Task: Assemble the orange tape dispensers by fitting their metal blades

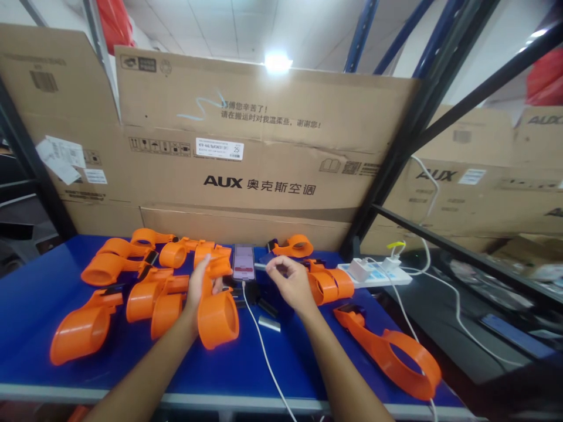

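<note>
My left hand [200, 287] is wrapped round an orange plastic tape dispenser [219, 316], with its wide ring hanging toward me. My right hand [291, 282] pinches a thin pale strip [260, 266] between thumb and fingertips, its tip pointing left toward the dispenser; the exact kind of strip is too small to make out. Between the hands and farther back lies a phone [243, 262] with a lit screen and a white cable plugged into its lower end. Small dark pieces and a silvery flat piece [269, 324] lie on the blue tabletop below the right hand.
Several more orange dispensers [81, 331] lie on the left of the blue table [26, 328]. Others lie on the right, one large dispenser [391, 357] near the front edge. A white power strip [373, 272] with plugs and cables sits at right. Cardboard [264, 158] stands behind.
</note>
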`<state>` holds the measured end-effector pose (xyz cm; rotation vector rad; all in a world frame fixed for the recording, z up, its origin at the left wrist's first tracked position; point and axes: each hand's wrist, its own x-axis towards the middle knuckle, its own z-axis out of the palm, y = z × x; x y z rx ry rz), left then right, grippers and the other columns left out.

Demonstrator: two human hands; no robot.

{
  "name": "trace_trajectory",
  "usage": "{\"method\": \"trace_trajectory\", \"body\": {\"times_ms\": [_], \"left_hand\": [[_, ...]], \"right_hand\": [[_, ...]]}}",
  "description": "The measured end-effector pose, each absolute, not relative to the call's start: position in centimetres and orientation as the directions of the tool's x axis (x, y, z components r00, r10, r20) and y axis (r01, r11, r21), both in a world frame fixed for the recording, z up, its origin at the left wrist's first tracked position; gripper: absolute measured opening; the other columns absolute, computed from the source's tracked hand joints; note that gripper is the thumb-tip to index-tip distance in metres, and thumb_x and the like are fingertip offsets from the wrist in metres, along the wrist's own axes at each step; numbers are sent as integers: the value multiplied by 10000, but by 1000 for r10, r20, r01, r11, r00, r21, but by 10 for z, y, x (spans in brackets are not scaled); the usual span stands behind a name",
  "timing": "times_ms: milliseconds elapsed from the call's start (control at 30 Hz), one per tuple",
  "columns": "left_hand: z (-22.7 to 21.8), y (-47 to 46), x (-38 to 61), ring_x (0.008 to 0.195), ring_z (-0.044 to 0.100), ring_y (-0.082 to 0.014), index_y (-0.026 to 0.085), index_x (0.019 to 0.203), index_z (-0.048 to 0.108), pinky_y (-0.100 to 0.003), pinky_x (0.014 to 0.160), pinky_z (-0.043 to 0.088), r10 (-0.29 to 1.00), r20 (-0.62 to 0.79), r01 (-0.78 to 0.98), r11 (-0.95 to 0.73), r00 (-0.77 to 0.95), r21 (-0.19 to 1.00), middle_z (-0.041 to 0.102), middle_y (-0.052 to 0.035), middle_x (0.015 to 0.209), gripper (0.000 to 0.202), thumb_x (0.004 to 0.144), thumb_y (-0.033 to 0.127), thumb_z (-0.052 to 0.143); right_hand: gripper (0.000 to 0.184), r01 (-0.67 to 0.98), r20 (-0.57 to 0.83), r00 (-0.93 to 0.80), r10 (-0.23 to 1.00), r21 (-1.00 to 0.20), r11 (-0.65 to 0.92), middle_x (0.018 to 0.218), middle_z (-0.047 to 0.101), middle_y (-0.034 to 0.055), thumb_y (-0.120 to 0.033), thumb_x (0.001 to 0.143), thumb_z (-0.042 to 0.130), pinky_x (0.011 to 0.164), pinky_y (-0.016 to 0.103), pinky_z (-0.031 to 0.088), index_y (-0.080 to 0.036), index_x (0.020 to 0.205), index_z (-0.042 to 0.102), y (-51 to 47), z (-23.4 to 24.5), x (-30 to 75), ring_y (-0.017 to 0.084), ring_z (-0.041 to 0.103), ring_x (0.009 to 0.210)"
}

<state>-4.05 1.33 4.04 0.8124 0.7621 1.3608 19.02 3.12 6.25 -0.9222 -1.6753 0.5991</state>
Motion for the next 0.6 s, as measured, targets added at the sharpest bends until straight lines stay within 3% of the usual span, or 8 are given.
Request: {"method": "trace_trajectory", "body": {"times_ms": [133,200,467,600], "left_hand": [[38,12,-38,347,392,-107,221,559,525,-257,412,344,994,5,-597,60,107,800,389,21,378,561,870,687,533],[36,11,-35,359,405,-98,212,508,470,-242,417,337,992,8,-602,71,127,795,402,11,382,582,883,652,545],[29,10,-34,367,430,-102,208,438,417,-232,406,323,984,-89,-593,163,151,788,397,-5,370,644,906,638,520],[28,12,-34,362,427,-99,209,500,447,-227,404,325,986,-74,-665,156,150,731,429,11,388,557,901,574,573]], "right_hand": [[50,367,481,-539,692,-605,707,1000,653,48,-194,816,715,933,386,449,-216,772,714,18,62,179,234,582,1021],[59,406,395,-645,654,-548,731,1106,613,49,-173,781,757,1008,414,400,-225,784,729,12,58,172,252,529,1130],[78,490,262,-733,627,-436,755,1142,544,56,-269,809,768,928,395,386,-211,790,719,5,49,157,255,477,1087],[101,411,316,-730,606,-505,759,1098,584,59,-244,838,733,929,396,412,-221,934,711,4,57,160,246,503,1065]]}}
